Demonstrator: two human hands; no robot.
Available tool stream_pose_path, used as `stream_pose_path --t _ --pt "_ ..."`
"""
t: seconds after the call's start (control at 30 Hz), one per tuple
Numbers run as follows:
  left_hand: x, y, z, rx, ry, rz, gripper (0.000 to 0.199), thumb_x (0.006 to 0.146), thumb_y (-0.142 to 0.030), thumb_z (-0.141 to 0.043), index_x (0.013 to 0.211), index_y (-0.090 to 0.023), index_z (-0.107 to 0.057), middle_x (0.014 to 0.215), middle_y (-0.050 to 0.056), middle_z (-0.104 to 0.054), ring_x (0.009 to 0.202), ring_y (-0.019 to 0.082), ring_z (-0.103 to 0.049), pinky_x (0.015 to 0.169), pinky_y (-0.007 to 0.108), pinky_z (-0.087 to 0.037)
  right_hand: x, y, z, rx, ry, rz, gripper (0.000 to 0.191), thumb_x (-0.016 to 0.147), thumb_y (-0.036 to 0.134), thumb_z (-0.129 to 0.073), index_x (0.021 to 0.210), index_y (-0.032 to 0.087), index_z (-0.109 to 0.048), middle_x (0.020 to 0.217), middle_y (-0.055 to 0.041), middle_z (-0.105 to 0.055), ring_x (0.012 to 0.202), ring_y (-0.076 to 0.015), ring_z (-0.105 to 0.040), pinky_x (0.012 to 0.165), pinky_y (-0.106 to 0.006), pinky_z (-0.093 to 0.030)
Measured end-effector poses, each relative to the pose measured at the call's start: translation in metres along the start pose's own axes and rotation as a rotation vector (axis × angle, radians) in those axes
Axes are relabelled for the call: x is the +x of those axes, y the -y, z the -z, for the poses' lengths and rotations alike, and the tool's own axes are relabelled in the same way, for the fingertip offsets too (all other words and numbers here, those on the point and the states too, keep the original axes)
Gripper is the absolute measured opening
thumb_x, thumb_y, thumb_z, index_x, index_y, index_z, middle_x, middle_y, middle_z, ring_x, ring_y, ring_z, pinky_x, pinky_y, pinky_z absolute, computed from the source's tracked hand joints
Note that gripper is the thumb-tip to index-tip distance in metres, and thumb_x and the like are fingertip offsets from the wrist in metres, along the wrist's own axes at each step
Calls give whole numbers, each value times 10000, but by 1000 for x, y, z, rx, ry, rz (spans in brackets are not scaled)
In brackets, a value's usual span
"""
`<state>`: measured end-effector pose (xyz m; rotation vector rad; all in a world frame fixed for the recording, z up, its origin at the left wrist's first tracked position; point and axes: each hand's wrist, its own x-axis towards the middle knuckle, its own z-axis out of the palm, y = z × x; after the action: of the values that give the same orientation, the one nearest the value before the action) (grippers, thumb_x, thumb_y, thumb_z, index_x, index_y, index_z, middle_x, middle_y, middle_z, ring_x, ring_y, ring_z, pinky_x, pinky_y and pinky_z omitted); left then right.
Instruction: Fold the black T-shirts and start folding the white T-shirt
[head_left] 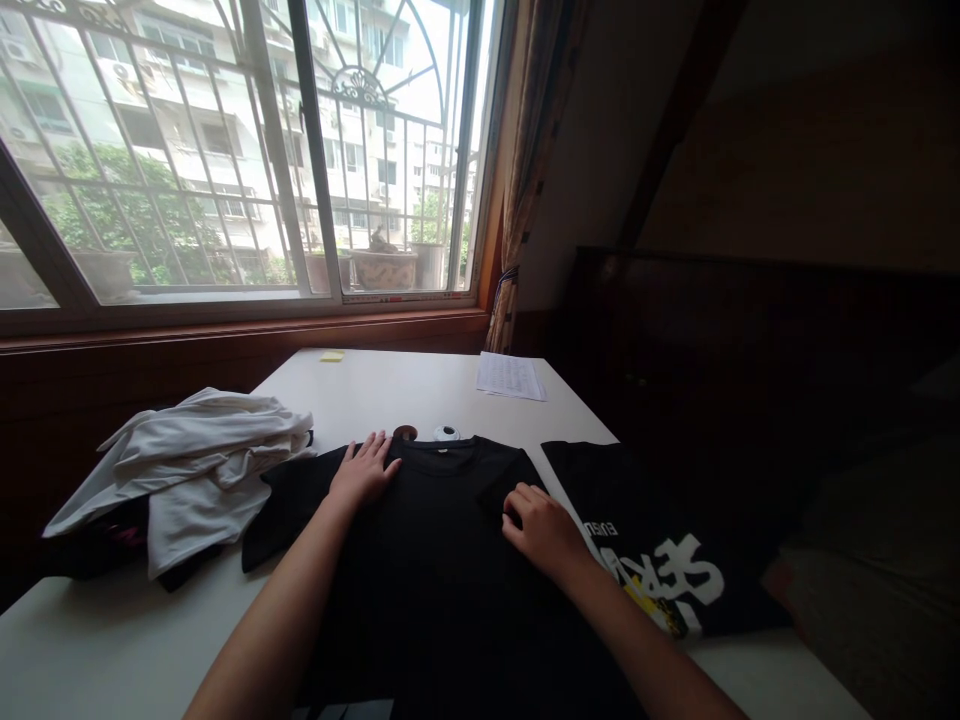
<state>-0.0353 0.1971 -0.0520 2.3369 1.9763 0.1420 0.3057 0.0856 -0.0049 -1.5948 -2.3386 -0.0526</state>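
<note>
A black T-shirt lies spread on the white table, its collar toward the window. My left hand rests flat on the shirt beside the collar, fingers stretched out. The sleeve on that side extends outward over the tabletop. On the other side, my right hand has its fingers curled against the sleeve, which is turned inward over the shirt's body. Its fingertips are partly hidden, but they appear to pinch the cloth. The shirt's lower part runs down out of view between my forearms.
Left is a heap of white and dark clothes. A dark printed T-shirt lies at right. Beyond the collar are a small white round object and a brown one. Papers and a yellow note lie farther back.
</note>
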Motion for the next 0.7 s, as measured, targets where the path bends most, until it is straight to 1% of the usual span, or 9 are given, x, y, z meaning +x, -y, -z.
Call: stream_pose_path --t 0.1,0.2,0.27,0.33,0.4,0.47,0.53,0.6,0.7 --pt "0 -1 0 -2 -1 2 728 997 -625 -195 1596 -213 -225 1668 43 -124 1550 250 -76 1230 526 -93 -1 -5 3 91 24 28 99 888 229 -549 842 233 -636 911 -26 -649 893 -193 -599 817 -313 -485" --pt "-1 -1 1 -2 2 4 732 998 -620 -197 1596 -199 -226 1667 44 -128 1550 248 -82 1232 525 -94 1 -13 4 218 52 51 148 915 272 -526 834 231 -643 905 -22 -656 896 -187 -610 822 -307 -497" --pt "-1 -2 2 -1 4 4 735 997 -619 -200 1596 -193 -223 1668 42 -128 1550 243 -83 1234 517 -92 7 -21 1 303 23 44 200 946 301 -480 880 229 -654 958 -33 -673 924 -184 -626 843 -305 -508" --pt "-2 -2 2 -1 5 4 733 997 -616 -201 1596 -194 -222 1668 40 -122 1551 238 -80 1236 510 -89 16 -32 -5 320 -69 -10 272 969 321 -425 1031 222 -670 1116 -64 -680 1065 -200 -622 954 -331 -492" --pt "-2 -2 3 -1 7 4 727 998 -613 -199 1596 -201 -225 1668 37 -117 1551 236 -80 1235 506 -88 28 -42 -13 247 -131 -109 400 982 345 -385 1262 182 -619 1346 -112 -608 1275 -230 -534 1102 -373 -404" --pt "-2 -3 4 -2 9 4 727 997 -615 -197 1596 -203 -227 1668 35 -117 1550 237 -81 1235 506 -88 38 -50 -23 140 -65 -193 546 993 392 -363 1438 104 -495 1526 -156 -458 1430 -255 -386 1194 -394 -286" --pt "-2 -3 4 -3 10 5 731 996 -618 -196 1595 -200 -229 1668 36 -121 1550 240 -83 1235 506 -91 44 -52 -33 62 84 -223 662 1003 459 -339 1515 42 -384 1613 -176 -319 1500 -266 -263 1227 -394 -206" --pt "-2 -3 5 -4 10 4 731 996 -618 -197 1595 -201 -230 1669 36 -124 1550 241 -84 1235 503 -96 46 -51 -41 27 206 -218 729 1010 525 -293 1551 36 -309 1649 -163 -224 1529 -262 -180 1239 -401 -152" --pt "-2 -3 4 -5 9 2 721 997 -615 -200 1595 -214 -231 1669 34 -128 1550 242 -84 1234 503 -97 44 -46 -48 20 279 -198 761 1013 582 -209 1583 78 -238 1672 -122 -137 1544 -242 -109 1244 -416 -96"
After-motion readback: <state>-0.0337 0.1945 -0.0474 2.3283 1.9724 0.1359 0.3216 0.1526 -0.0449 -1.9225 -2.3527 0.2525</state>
